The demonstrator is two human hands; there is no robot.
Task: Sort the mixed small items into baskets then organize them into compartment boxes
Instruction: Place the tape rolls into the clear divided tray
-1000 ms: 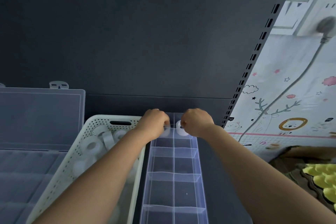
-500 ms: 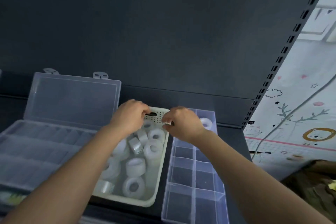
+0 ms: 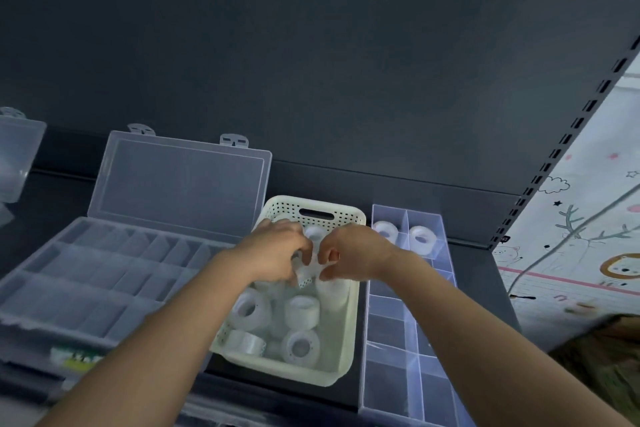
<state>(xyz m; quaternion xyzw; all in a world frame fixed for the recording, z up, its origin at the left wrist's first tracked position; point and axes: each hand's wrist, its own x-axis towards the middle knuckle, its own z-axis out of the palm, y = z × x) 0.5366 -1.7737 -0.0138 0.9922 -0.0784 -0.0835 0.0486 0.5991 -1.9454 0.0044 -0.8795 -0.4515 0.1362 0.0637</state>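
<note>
A second ago both hands were at the far end of the narrow compartment box (image 3: 388,333), setting a roll into each of its two far compartments. Those two rolls (image 3: 421,236) now sit there side by side, near the back edge of the shelf (image 3: 485,288), and both hands have swung left over the far half of the white basket (image 3: 298,373), which stands just beside the box.

The left hand (image 3: 277,253) is curled down, its fingers closed round a small roll of tape (image 3: 304,276) lifted a little from the heap. The right hand (image 3: 356,253) is curled too, thumb tucked close to that same roll, but blur hides whether it grips one of its own.

Several loose rolls (image 3: 301,312) lie in the basket, and the box's nearer compartments are bare. So one pair looks done and the next pick is under way, with most of the filling still ahead. The wide organiser case (image 3: 104,281) toward the shelf's left edge stands open.
</note>
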